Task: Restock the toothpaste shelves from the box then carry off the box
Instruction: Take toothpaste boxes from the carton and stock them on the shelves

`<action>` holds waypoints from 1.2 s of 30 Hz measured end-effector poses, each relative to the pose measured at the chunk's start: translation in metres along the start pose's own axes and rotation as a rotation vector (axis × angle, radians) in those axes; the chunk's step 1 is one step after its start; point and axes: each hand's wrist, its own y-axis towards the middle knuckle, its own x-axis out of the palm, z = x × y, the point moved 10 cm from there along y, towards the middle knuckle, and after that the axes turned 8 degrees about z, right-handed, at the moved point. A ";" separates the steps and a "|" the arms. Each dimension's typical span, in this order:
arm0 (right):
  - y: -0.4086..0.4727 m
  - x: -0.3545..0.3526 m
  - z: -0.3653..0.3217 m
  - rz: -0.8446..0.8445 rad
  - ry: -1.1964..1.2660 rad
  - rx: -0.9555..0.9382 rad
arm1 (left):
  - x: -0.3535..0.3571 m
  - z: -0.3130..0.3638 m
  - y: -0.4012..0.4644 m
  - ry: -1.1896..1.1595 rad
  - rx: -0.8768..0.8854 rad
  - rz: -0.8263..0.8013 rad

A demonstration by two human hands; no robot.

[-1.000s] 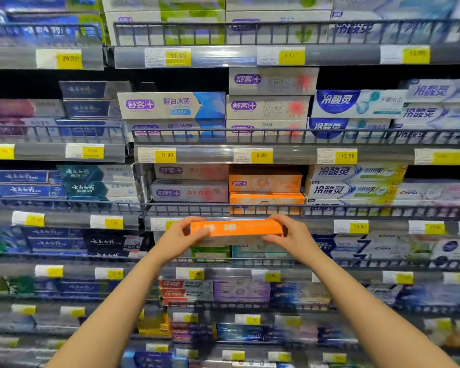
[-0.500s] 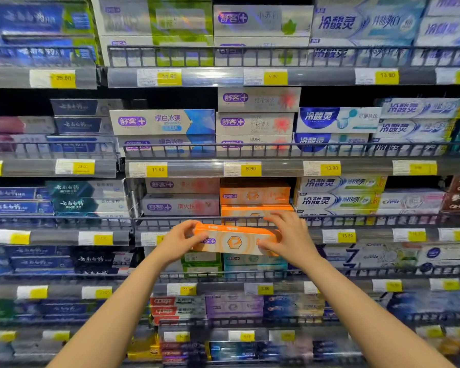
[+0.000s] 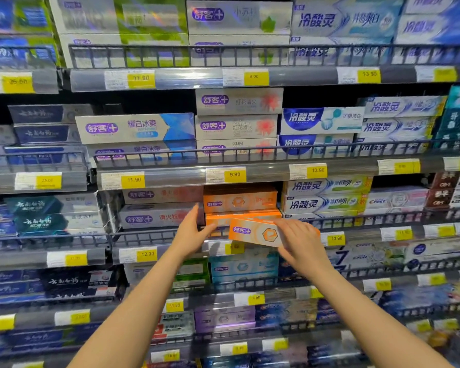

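Toothpaste carton (image 3: 252,231) now tilted, left hand (image 3: 191,232) released it.

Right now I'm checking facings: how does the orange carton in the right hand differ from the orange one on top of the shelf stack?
The held orange carton is tilted, in front of the rail; the top shelf carton lies level behind it. The right hand covers the held one's end; the shelf one is untouched. Both share the purple logo and hexagon.

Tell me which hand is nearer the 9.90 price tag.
Left. The left hand reaches up just below-left of the 9.90 price tag; the right hand sits lower, to its right.
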 end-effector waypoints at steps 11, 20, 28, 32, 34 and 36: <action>0.006 -0.005 0.031 0.042 -0.001 0.060 | 0.026 -0.013 0.026 0.127 0.072 0.135; 0.049 0.009 -0.006 0.083 0.011 -0.055 | 0.026 -0.016 0.028 0.106 0.071 0.118; 0.088 0.028 -0.028 0.149 -0.096 -0.129 | 0.014 -0.006 0.017 -0.046 0.097 0.113; 0.091 0.043 -0.024 0.093 -0.139 -0.096 | 0.006 0.009 0.005 -0.091 0.191 0.122; 0.087 0.050 -0.020 0.057 -0.146 -0.107 | 0.005 0.011 0.003 -0.082 0.220 0.127; 0.083 0.053 -0.018 0.040 -0.144 -0.119 | 0.007 0.012 0.003 -0.070 0.246 0.128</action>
